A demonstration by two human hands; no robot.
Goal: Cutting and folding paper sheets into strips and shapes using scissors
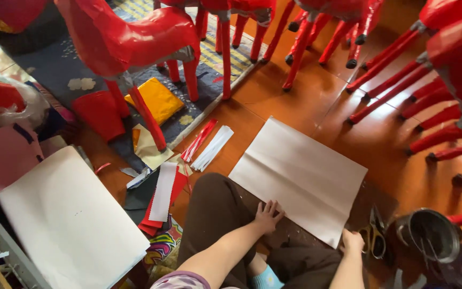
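A large white paper sheet [300,179] with fold creases lies flat on the wooden floor in front of my knees. My left hand [268,214] rests with fingers spread at the sheet's near edge, touching it. At the sheet's near right corner is my right hand [352,241], fingers curled down; whether it pinches the paper I cannot tell. Scissors with yellow handles [372,235] lie just right of that hand.
Red paper-covered horse figures [129,37] stand at the back, and more red legs [397,91] crowd the right. A metal pot [429,235] sits at the right. Paper strips [209,145], red and white scraps [162,198], yellow foil [156,99] and a big white board [70,219] lie left.
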